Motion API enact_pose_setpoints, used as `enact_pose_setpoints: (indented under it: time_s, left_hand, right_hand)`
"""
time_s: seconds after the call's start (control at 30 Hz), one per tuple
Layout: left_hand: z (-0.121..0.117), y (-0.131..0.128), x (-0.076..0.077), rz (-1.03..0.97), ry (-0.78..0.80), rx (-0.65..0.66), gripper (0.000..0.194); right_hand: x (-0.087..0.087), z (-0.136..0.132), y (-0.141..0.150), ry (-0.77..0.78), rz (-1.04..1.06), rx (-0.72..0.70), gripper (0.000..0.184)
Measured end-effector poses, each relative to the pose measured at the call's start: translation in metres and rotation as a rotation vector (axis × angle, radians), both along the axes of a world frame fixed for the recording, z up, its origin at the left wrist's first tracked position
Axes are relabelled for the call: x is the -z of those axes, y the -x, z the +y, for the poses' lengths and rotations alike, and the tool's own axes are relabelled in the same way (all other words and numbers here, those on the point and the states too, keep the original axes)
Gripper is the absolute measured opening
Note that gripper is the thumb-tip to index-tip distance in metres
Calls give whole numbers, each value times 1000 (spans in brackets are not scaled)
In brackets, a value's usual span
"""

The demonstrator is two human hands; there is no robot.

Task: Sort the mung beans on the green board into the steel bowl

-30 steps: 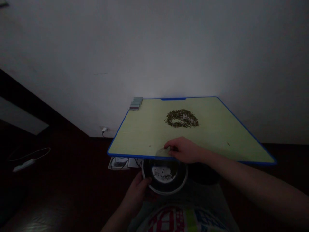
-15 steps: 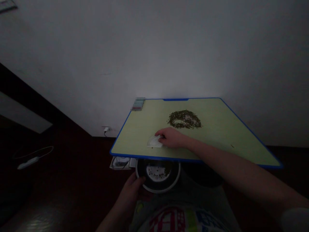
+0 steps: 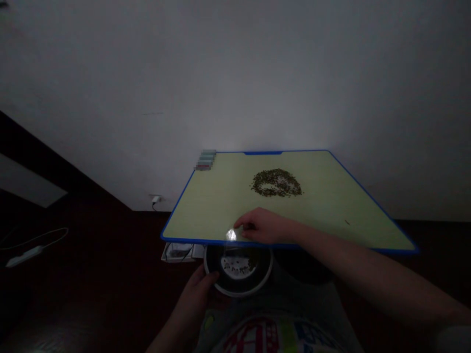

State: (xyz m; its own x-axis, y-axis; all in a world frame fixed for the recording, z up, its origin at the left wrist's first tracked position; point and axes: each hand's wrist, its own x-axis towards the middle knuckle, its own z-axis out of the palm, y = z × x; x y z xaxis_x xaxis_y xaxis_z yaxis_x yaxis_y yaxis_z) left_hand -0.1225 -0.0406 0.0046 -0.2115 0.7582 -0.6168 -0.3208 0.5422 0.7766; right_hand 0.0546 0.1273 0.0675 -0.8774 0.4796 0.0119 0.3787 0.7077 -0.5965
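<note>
My right hand [image 3: 263, 226] is over the near edge of the pale green tabletop [image 3: 206, 206], its fingers closed on a clear plastic protractor [image 3: 231, 235]. Light glints off the protractor, which reaches past the blue edge above the bowl. Below that edge, my left hand [image 3: 200, 287] grips the left rim of a round bowl [image 3: 238, 295], thumb over the rim and the other fingers mostly hidden. Inside the dark-walled bowl, small brown grains [image 3: 239, 269] lie scattered on a white bottom. A spread of similar grains [image 3: 275, 183] lies on the tabletop beyond my right hand.
Behind the tabletop stands a grey wall [image 3: 250, 78] with a plugged-in white charger [image 3: 155, 199]. An open white box [image 3: 180, 251] holding dark items sits under the near left edge. A thin sliver [image 3: 347, 222] lies on the right of the tabletop. A white power strip [image 3: 25, 256] is at far left.
My right hand has drawn the protractor toward me, from lying on the tabletop to over the near edge above the bowl. My left hand still holds the bowl. The view has shifted slightly.
</note>
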Motion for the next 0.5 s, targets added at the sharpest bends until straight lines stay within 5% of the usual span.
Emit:
enact_pose_setpoints:
  time_s: [0.13,0.33,0.5]
  left_hand:
    - [1,-2,-4,21,6,0,38]
    - [3,-7,-6,29,-3,33,33]
    - [6,-11,-5,47,10,41,36]
  right_hand:
    - [-6,-2,-20,15,23,72,33]
    - [-8,27,-71,-130,34,558,30]
    - [-2,33,-87,-220,-7,697,29]
